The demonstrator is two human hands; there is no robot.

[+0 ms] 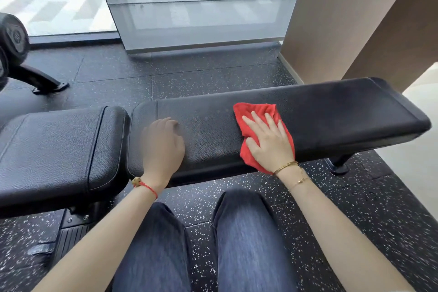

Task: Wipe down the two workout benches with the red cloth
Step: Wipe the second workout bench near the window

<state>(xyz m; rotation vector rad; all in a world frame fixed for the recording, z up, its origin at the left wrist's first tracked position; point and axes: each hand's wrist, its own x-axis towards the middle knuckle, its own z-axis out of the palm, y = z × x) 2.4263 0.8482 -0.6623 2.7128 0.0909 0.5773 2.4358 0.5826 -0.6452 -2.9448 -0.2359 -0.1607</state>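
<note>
Taking the long black bench pad (320, 111) as the marker: far off its left end, at the edge of the room, stand dark dumbbell heads (13, 35) on a rack whose foot (47, 83) rests on the speckled rubber floor (194, 73). Just beside the pad's left end, across a narrow gap, lies a second padded section (57, 147), tilted a little. On the long pad near that left end rests the person's left hand (162, 147), blurred, fingers loosely bent, palm down on the leather and holding nothing; a red cord bracelet (144, 185) circles its wrist. Toward the pad's middle lies the red cloth (253, 114), crumpled and spread flat on the top surface, its lower corner hanging over the near edge. The right hand (270, 142) presses down on it, fingers straight and fanned, with gold bracelets (286, 167) at the wrist. Behind the pad's right end rises a brown wall panel (343, 19).
</note>
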